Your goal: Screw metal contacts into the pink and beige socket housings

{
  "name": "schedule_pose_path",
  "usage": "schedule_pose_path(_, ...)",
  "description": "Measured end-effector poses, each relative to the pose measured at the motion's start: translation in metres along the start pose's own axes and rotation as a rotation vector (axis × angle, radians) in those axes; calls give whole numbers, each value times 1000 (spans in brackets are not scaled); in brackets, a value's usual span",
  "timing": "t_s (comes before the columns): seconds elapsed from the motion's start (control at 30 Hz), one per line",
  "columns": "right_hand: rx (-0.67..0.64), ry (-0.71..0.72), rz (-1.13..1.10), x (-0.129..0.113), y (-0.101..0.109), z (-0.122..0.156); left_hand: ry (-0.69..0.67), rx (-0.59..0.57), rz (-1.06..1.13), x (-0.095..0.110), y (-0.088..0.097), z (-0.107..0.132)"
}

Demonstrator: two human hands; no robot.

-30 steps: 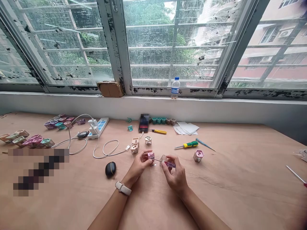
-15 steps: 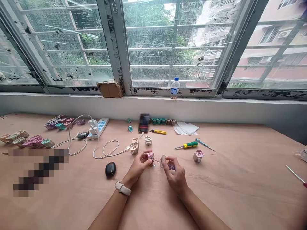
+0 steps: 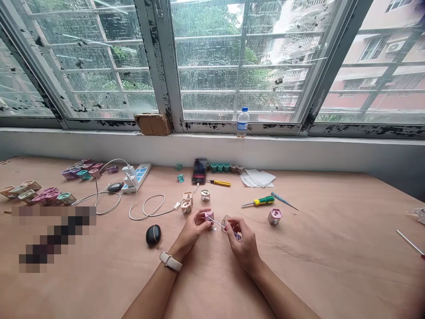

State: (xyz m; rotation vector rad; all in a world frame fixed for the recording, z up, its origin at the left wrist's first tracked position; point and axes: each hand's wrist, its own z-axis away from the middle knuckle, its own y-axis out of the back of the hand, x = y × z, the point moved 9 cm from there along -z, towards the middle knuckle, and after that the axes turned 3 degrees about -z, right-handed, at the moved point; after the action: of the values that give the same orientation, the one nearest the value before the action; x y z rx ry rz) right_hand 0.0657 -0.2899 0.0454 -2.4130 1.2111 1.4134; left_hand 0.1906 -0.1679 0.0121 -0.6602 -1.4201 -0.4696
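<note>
My left hand pinches a small pink cube-shaped piece just above the wooden table. My right hand is closed on a small screwdriver with a purple handle; its thin metal shaft points left and reaches the pink piece. A small clear plastic cover sits right by my right fingers. A pale band is on my left wrist.
Nearby lie a pink cube piece, beige cube pieces, a green-yellow screwdriver, a yellow screwdriver, tweezers, a black oval object, a white power strip with cables, coloured cubes at the left, and paper sheets.
My right hand has turned the screwdriver so its shaft tilts up to the left toward the pink piece. The left hand has barely moved.
</note>
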Motion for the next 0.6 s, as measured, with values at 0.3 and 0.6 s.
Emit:
schedule_pose_path(0.3, -28, 18, 43, -8, 1, 0, 11, 12, 0, 0, 1, 0)
schedule_pose_path(0.6, 90, 86, 43, -16, 11, 0, 25, 14, 8, 1, -3, 1)
